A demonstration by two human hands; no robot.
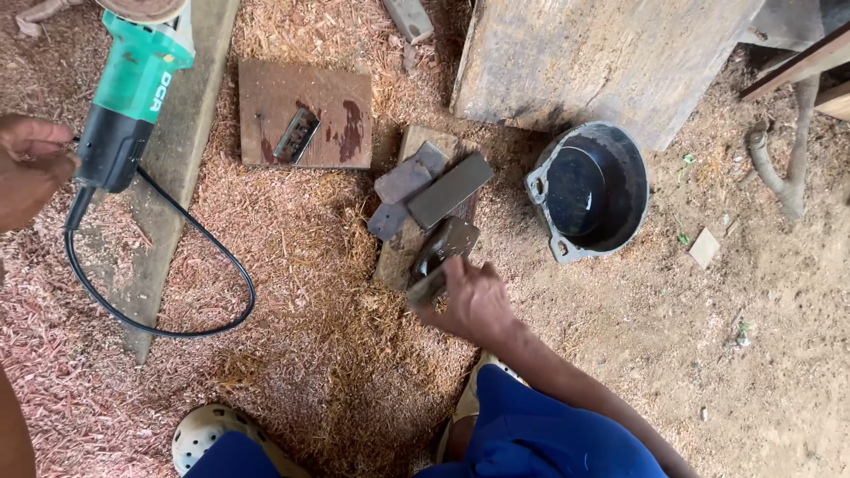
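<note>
My right hand [474,305] is closed on the near end of a flat grey metal blade [447,243], which lies on a narrow wooden block [394,261] in the sawdust. Two dark rectangular stones [447,190] rest on the far part of that block. My left hand [31,168] is at the left edge with curled fingers. It is against the black rear handle of a green angle grinder [133,84]. Whether it grips the handle is unclear. The grinder lies on a grey plank [173,195], and its black cable [177,332] loops over the sawdust.
A brown board [345,97] with a small metal part [297,134] lies beyond the block. A black pot [589,190] stands to the right, below a wide weathered plank [602,62]. My cream clog [208,434] and blue shorts [540,438] are at the bottom.
</note>
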